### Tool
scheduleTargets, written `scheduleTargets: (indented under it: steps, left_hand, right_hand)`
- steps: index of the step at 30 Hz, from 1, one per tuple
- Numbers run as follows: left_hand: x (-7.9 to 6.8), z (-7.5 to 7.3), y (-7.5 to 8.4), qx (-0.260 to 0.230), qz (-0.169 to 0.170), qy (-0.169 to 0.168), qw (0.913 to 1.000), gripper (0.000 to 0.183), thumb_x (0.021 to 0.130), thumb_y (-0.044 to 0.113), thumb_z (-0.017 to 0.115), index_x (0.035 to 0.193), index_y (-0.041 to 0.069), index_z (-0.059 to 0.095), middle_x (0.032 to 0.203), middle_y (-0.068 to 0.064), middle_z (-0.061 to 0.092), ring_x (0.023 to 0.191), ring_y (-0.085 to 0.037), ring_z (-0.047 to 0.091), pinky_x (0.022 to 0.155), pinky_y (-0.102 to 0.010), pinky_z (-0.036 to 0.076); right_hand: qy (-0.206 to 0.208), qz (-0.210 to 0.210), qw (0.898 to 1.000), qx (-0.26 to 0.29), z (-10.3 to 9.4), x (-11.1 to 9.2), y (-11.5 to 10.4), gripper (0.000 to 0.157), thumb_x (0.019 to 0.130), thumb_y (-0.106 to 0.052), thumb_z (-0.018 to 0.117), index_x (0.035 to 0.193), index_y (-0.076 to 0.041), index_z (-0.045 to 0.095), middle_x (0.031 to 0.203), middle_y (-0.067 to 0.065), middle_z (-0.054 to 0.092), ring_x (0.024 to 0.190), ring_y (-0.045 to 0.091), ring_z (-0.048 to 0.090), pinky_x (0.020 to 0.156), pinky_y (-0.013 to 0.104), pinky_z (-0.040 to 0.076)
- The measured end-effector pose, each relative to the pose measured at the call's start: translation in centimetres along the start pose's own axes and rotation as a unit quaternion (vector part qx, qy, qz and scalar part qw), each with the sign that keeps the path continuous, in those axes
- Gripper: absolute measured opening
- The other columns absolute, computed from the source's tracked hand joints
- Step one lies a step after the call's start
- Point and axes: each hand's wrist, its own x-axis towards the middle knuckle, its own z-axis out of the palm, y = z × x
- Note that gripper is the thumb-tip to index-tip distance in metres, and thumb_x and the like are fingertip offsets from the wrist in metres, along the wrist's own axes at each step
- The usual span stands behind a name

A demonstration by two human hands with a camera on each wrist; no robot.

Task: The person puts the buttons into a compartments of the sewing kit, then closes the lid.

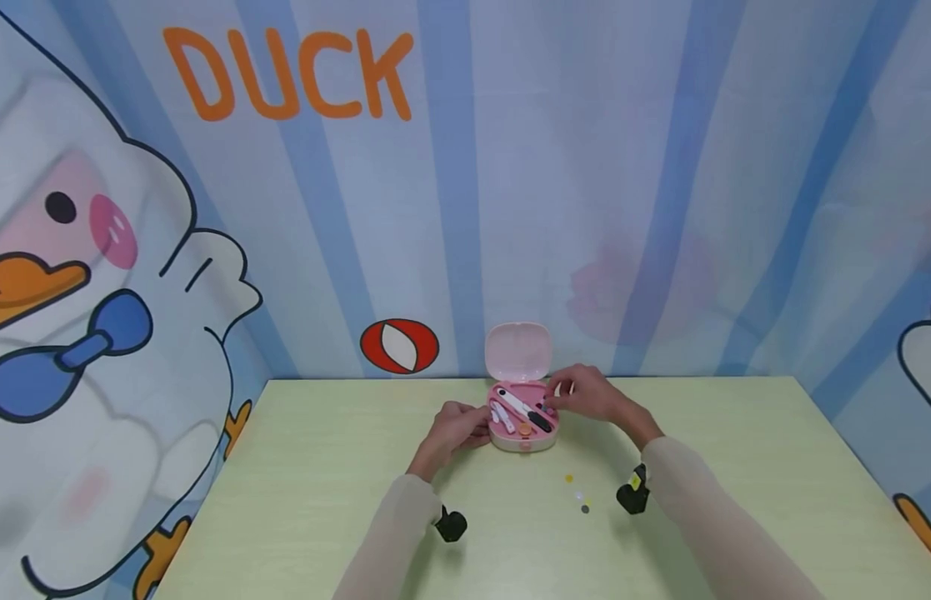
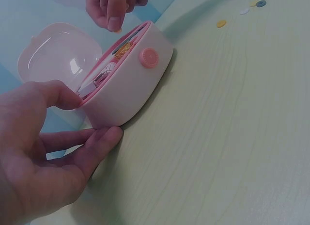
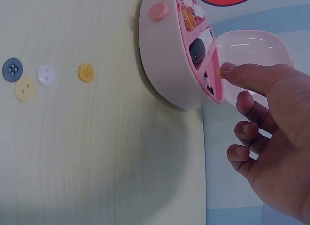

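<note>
A pink-and-white sewing box (image 1: 523, 445) stands with its lid (image 1: 518, 352) raised at the back. My left hand (image 1: 453, 432) grips its left side, the thumb at the rim and the fingers low on the wall. Over the right compartment, my right hand (image 1: 588, 393) pinches a small yellow button (image 3: 221, 73) between thumb and fingertip. Dark small pieces (image 3: 209, 84) lie in that compartment. A white tool with a black end (image 1: 523, 409) lies slanted across the middle section, with white items (image 1: 503, 416) to its left and an orange piece (image 1: 524, 429) near the front.
Several loose buttons lie on the table in front of the box: a yellow one (image 3: 86, 72), a white one (image 3: 46, 75), a pale yellow one (image 3: 25, 89) and a dark blue one (image 3: 12, 70). Behind the table's back edge hangs a printed curtain (image 1: 510, 167).
</note>
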Motion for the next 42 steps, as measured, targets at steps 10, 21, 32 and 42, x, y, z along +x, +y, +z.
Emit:
scheduleTargets:
  steps: [10,21,32,42]
  left_hand:
    - [-0.2,0.4,-0.1,-0.008,0.001,-0.004,1.0000,0.029,0.101,0.021,0.065,0.113,-0.006,0.069,0.096,-0.012,0.073,0.083,-0.017,0.071,0.082,-0.032,0.063]
    - [0.0,0.4,-0.2,-0.011,0.000,-0.008,0.9999,0.028,0.100,0.021,0.065,0.112,-0.005,0.069,0.096,-0.012,0.073,0.082,-0.017,0.070,0.081,-0.031,0.063]
    - [0.1,0.3,0.0,-0.009,-0.011,-0.002,0.9999,0.028,0.101,0.020,0.065,0.112,-0.005,0.068,0.097,-0.013,0.073,0.083,-0.020,0.070,0.082,-0.031,0.063]
    - [0.2,0.0,0.1,-0.009,-0.011,0.000,0.9999,0.028,0.099,0.020,0.066,0.112,-0.005,0.068,0.097,-0.013,0.072,0.084,-0.020,0.070,0.082,-0.032,0.063]
  right_hand:
    - [-0.015,0.034,0.999,0.006,0.7,0.6,0.1,0.005,0.096,-0.013,0.074,0.099,-0.009,0.077,0.081,0.000,0.064,0.073,0.018,0.054,0.062,0.030,0.046]
    - [-0.002,0.039,0.999,0.005,0.7,0.7,-0.2,0.007,0.098,-0.012,0.072,0.101,-0.007,0.077,0.082,0.001,0.067,0.071,0.018,0.056,0.060,0.029,0.048]
    - [0.017,0.039,0.999,-0.022,-0.3,-0.3,-0.8,0.027,0.097,-0.017,0.074,0.123,-0.007,0.074,0.085,0.004,0.063,0.074,0.020,0.053,0.058,0.028,0.045]
    - [0.023,-0.047,0.998,-0.033,-1.2,-3.2,0.2,0.032,0.095,-0.015,0.076,0.125,-0.003,0.071,0.079,-0.006,0.061,0.068,0.012,0.052,0.056,0.028,0.046]
